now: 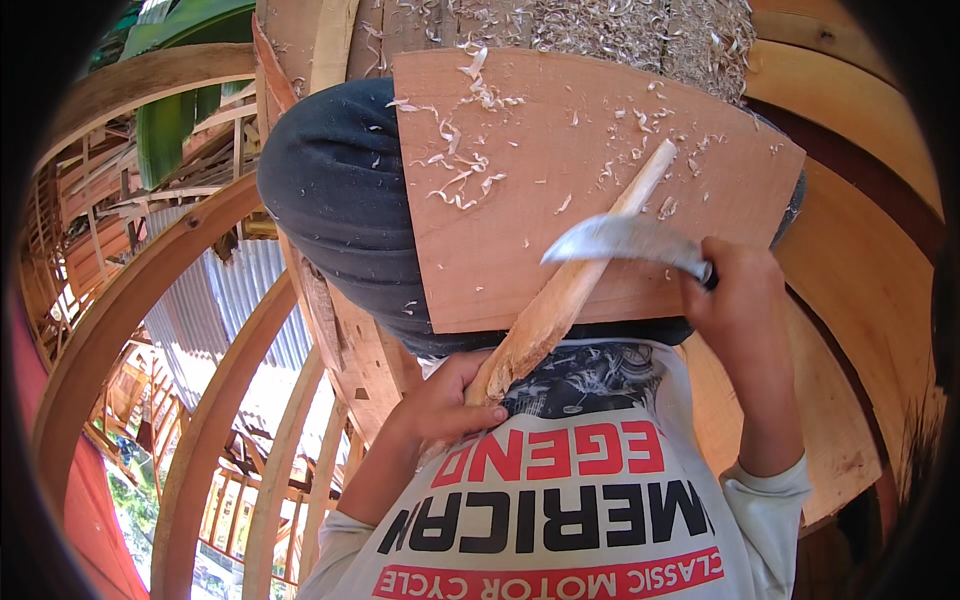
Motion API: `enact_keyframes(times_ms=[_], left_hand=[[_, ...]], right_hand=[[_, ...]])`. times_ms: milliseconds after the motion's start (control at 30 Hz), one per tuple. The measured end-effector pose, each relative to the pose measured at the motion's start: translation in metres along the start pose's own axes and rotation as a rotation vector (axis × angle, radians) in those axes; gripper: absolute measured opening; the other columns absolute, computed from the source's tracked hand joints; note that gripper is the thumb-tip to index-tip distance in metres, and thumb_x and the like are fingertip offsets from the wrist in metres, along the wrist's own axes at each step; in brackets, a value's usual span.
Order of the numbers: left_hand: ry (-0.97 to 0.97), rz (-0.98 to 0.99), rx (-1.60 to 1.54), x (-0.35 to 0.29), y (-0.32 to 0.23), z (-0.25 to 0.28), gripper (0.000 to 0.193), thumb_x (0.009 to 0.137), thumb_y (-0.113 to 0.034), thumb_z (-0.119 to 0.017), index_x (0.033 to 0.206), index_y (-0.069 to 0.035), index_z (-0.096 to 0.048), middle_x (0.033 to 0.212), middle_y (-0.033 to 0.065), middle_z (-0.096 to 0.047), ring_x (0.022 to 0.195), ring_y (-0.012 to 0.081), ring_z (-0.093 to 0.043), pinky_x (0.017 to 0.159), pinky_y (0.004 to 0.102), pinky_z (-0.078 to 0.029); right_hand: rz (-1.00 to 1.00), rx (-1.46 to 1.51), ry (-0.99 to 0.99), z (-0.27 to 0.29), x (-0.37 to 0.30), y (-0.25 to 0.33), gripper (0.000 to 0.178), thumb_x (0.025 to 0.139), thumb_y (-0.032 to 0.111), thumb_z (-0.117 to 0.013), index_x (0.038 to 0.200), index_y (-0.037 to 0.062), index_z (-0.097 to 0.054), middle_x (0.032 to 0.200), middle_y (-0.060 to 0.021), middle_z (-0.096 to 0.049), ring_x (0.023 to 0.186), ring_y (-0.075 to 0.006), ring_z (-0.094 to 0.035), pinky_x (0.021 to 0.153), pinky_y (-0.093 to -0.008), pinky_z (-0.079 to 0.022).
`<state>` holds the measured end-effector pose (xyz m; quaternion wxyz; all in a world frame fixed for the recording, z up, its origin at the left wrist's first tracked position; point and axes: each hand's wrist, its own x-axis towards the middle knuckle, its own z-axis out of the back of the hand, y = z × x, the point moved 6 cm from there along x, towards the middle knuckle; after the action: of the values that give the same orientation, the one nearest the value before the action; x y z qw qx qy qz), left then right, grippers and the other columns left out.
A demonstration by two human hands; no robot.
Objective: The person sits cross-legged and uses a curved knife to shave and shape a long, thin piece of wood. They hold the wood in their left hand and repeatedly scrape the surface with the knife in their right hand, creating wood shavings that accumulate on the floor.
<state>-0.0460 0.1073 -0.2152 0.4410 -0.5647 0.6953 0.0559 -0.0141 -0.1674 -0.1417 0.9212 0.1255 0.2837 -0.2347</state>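
My left hand [445, 400] is closed round the thick, rough end of a pale wooden stick [560, 300], close to my belly. The stick slants away to the upper right, and its far end tapers to a whittled tip. In my right hand [738, 285] is a knife [630, 238] with a curved blade and a dark handle, mostly covered by my fingers. Its blade lies across the middle of the stick, slightly blurred. Under both is a flat wooden board [480, 270] resting on my lap, scattered with curled wood shavings [465, 165].
Beyond my knees, more shavings [640, 40] cover the planks. Curved wooden ribs [215, 420] rise on the left, with corrugated metal sheets [235, 285] and timber below them. Broad curved planks [850, 230] stand along the right. A green leaf [165, 130] hangs at the upper left.
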Motion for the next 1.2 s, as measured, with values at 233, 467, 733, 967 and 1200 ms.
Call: enact_keyframes(times_ms=[233, 467, 733, 967, 1200], left_hand=[[0.005, 0.062, -0.066, 0.002, 0.006, -0.001, 0.058, 0.067, -0.041, -0.075, 0.101, 0.001, -0.056, 0.077, -0.0039, -0.047, 0.072, 0.0074, -0.041, 0.064, 0.0222, -0.034], [-0.024, -0.059, -0.072, 0.008, -0.003, -0.002, 0.054, 0.068, -0.045, -0.075, 0.092, -0.001, -0.055, 0.074, -0.0051, -0.043, 0.068, 0.0065, -0.039, 0.060, 0.0224, -0.032], [0.035, -0.001, -0.129, 0.008, 0.008, 0.002, 0.054, 0.064, -0.045, -0.078, 0.086, -0.004, -0.053, 0.071, -0.0046, -0.043, 0.062, 0.0042, -0.037, 0.053, 0.0202, -0.027], [0.018, 0.051, -0.169, 0.000, -0.004, -0.003, 0.053, 0.061, -0.049, -0.077, 0.077, -0.008, -0.047, 0.067, -0.0058, -0.037, 0.059, 0.0044, -0.035, 0.051, 0.0202, -0.025], [0.054, 0.041, -0.063, 0.003, -0.003, -0.004, 0.058, 0.061, -0.057, -0.072, 0.076, -0.008, -0.046, 0.068, -0.0056, -0.035, 0.062, 0.0071, -0.034, 0.055, 0.0212, -0.024]], right_hand=[[-0.073, -0.140, -0.124, 0.025, 0.034, -0.020, 0.020, 0.073, 0.017, -0.067, 0.081, -0.0022, -0.067, 0.073, -0.0241, -0.061, 0.072, -0.0389, -0.062, 0.065, -0.0420, -0.049], [-0.190, -0.083, -0.332, 0.038, 0.049, -0.060, 0.022, 0.079, 0.017, -0.063, 0.082, -0.0044, -0.065, 0.066, -0.0216, -0.058, 0.063, -0.0345, -0.059, 0.058, -0.0372, -0.045], [-0.151, 0.300, -0.245, 0.045, -0.005, -0.047, 0.023, 0.087, 0.019, -0.063, 0.080, -0.0014, -0.054, 0.056, -0.0011, -0.036, 0.053, -0.0077, -0.033, 0.047, -0.0264, -0.030], [0.246, 0.548, 0.094, -0.014, -0.053, 0.037, 0.027, 0.085, 0.026, -0.066, 0.083, 0.0004, -0.057, 0.060, -0.0143, -0.055, 0.050, -0.0282, -0.055, 0.047, -0.0363, -0.040], [0.194, 0.214, -0.182, 0.003, -0.021, 0.000, 0.035, 0.085, 0.033, -0.065, 0.077, 0.0000, -0.058, 0.061, -0.0183, -0.056, 0.054, -0.0366, -0.056, 0.048, -0.0401, -0.042]])
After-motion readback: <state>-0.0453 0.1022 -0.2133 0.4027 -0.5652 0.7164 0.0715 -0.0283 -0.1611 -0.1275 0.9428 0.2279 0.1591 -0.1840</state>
